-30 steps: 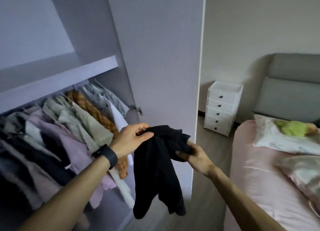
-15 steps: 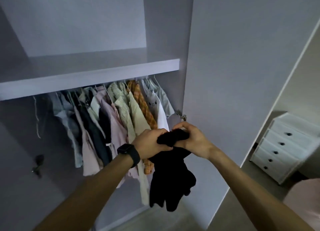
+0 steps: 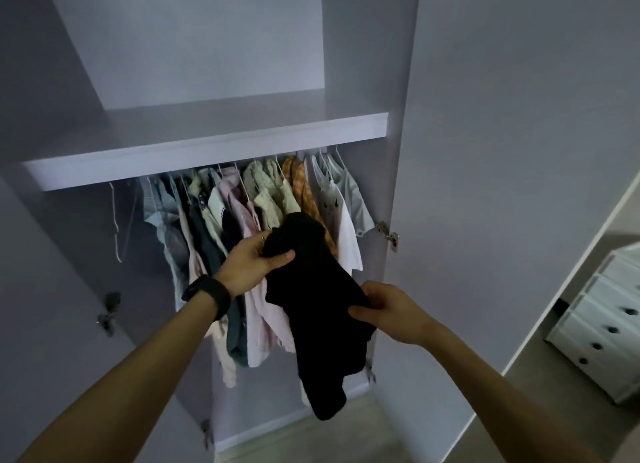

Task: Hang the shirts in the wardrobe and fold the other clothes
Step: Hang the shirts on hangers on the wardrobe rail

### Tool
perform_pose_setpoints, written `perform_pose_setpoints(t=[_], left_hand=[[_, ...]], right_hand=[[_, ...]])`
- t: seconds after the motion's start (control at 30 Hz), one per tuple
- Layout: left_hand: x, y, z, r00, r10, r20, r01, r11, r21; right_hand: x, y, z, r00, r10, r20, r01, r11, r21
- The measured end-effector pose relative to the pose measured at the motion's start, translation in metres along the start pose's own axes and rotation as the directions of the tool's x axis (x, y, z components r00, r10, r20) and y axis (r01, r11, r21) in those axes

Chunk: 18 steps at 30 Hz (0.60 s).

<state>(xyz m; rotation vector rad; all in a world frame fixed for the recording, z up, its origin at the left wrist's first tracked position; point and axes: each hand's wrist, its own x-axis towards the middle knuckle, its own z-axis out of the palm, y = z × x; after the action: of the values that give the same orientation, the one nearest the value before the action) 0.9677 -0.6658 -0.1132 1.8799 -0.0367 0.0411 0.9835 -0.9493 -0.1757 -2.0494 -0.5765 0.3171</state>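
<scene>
A: Status on the hands?

B: Both are occupied. The left hand (image 3: 254,265), with a watch (image 3: 207,294) on its wrist, grips the bunched top of a black garment (image 3: 322,310). The right hand (image 3: 391,313), lower and nearer the body, pinches a fold at the cloth's edge between thumb and fingers.

A: Where does the garment sit?

B: It is in the air, slung between the two hands, with the rest trailing down below the right hand. It touches no shelf or rail. No hanger shows in it, though the bunched part inside the left hand's grip is hidden.

A: And the wardrobe (image 3: 207,154)?

B: It stands open, straight beyond the hands. A row of hung shirts (image 3: 270,199) fills the rail just behind the left hand, packed close. Up and to the left of that hand, an empty hanger (image 3: 117,220) dangles on the rail.

A: Progress, then?

B: My judgement: the hanging is well underway, going by that full row. This piece is neither hung nor folded. I cannot tell whether it is a shirt, so I cannot say which it needs. No folded pile or other loose clothes are in view, so the remaining count is unknown.

A: Anything else?

B: There is a white chest of drawers (image 3: 602,331) far out to the right of the right hand.
</scene>
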Motion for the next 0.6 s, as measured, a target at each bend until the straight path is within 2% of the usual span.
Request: perform_pose_setpoints(t=[0.13, 0.23, 0.33, 0.43, 0.5, 0.6], left_hand=[[-0.009, -0.016, -0.033, 0.992, -0.034, -0.124, 0.035, 0.999, 0.012], [-0.015, -0.031, -0.056, 0.975, -0.048, -0.216, 0.072, 0.992, 0.108], [-0.018, -0.044, -0.077, 0.956, -0.066, -0.287, 0.147, 0.951, 0.272], [-0.022, -0.05, -0.081, 0.957, -0.108, -0.27, 0.232, 0.843, 0.485], [-0.029, -0.05, -0.071, 0.964, -0.052, -0.262, 0.163, 0.891, 0.423], [-0.047, -0.044, -0.035, 0.986, -0.028, -0.164, 0.047, 0.993, 0.109]], right_hand=[[0.017, -0.027, -0.005, 0.996, -0.046, 0.074, 0.046, 0.999, -0.003], [0.029, -0.045, -0.008, 0.985, -0.01, 0.173, 0.009, 1.0, 0.009], [0.045, -0.064, -0.001, 0.986, 0.038, 0.165, -0.053, 0.995, 0.088], [0.064, -0.086, 0.013, 0.987, 0.107, 0.12, -0.126, 0.979, 0.163], [0.075, -0.104, 0.027, 0.984, 0.162, 0.077, -0.175, 0.956, 0.237], [0.086, -0.122, 0.049, 0.973, 0.225, -0.055, -0.199, 0.933, 0.3]])
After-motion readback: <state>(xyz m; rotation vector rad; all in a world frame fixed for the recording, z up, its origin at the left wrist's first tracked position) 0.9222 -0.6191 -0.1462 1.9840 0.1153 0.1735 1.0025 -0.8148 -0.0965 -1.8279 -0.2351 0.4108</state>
